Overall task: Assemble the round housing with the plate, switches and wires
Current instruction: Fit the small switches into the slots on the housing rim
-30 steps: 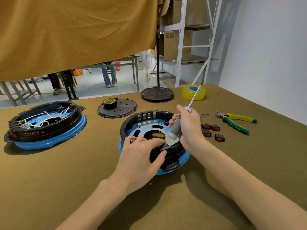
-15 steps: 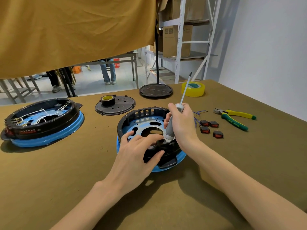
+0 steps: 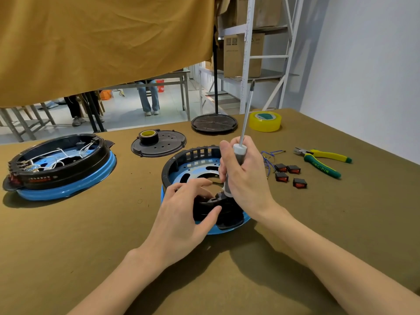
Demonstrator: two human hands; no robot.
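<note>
A round black housing (image 3: 181, 160) on a blue base sits mid-table, with a metal plate (image 3: 195, 171) inside it. My left hand (image 3: 181, 214) rests on the housing's near rim, fingers over a small black part and thumb against the outer wall. My right hand (image 3: 245, 176) grips a screwdriver (image 3: 246, 114) by its grey handle, held upside down: the handle's end presses on the near rim and the shaft points up. Several red rocker switches (image 3: 288, 175) and blue wires (image 3: 270, 155) lie to the right of the housing.
A second, wired housing (image 3: 59, 164) stands at the left. A black cover (image 3: 168, 144) carrying a tape roll (image 3: 148, 136) and a round stand base (image 3: 213, 123) lie behind. Yellow tape (image 3: 264, 121) and pliers (image 3: 322, 160) sit at the right.
The screwdriver has swung from tilted to nearly upright, its handle end pressing down on the near rim. My left hand stays on the rim.
</note>
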